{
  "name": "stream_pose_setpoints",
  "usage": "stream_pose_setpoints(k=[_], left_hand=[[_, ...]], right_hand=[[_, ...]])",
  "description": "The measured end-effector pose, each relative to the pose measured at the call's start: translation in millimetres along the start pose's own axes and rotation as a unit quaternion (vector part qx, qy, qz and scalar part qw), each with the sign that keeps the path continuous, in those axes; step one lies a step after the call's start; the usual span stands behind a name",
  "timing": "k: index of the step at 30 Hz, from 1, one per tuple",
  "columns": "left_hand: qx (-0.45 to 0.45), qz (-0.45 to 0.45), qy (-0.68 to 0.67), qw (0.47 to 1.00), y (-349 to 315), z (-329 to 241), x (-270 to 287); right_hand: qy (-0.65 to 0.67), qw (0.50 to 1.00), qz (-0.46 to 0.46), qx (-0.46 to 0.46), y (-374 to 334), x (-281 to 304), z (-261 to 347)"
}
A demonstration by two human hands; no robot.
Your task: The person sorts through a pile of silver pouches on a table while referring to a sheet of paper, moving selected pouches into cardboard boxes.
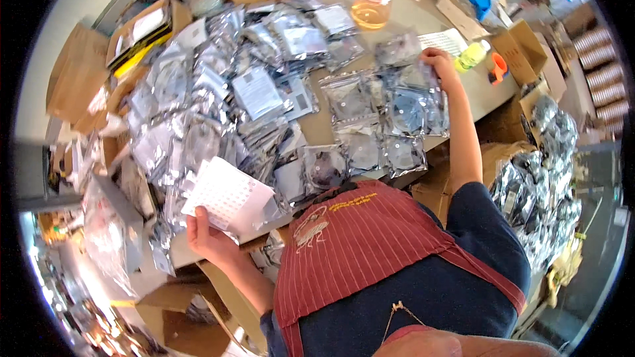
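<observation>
My left hand (pixel 210 237) is closed on the lower corner of a white sheet (pixel 231 192) printed with rows of small round marks, probably stickers. The sheet is tilted over the near left of the table. At the far right, my right hand (pixel 440 65) has its fingers bent down and together at the upper edge of a see-through plastic bag (pixel 431 84). Several zip bags (pixel 350 100) with round, coiled contents lie in rows between my hands. A large heap of silvery bags (pixel 218 82) covers the left and middle of the table.
Beyond the bags stands a jug (pixel 372 10) of amber liquid. A yellow bottle (pixel 471 57), an orange tape dispenser (pixel 497 68) and an open carton (pixel 520 51) stand at the right. More bagged goods (pixel 539 192) fill a box beside me. Cartons (pixel 76 76) line the left.
</observation>
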State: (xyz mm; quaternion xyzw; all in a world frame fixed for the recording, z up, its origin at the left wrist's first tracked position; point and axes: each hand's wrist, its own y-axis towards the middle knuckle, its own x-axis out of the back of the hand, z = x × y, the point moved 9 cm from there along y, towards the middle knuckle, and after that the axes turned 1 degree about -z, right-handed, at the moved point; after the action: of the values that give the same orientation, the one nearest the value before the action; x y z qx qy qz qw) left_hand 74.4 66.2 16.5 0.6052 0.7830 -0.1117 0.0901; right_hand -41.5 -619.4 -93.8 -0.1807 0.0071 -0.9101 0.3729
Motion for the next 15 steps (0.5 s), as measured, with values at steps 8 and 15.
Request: stream_pose_setpoints(k=[8,15], left_hand=[[-0.150,-0.099,0.006,0.984,-13,-110,115],[-0.299,-0.140,0.048,0.943,-81,-228,141]], right_hand=[[0.184,0.894,0.391,0.119,-160,-164,214],[0.057,0.555,0.778,0.289,-365,-390,276]])
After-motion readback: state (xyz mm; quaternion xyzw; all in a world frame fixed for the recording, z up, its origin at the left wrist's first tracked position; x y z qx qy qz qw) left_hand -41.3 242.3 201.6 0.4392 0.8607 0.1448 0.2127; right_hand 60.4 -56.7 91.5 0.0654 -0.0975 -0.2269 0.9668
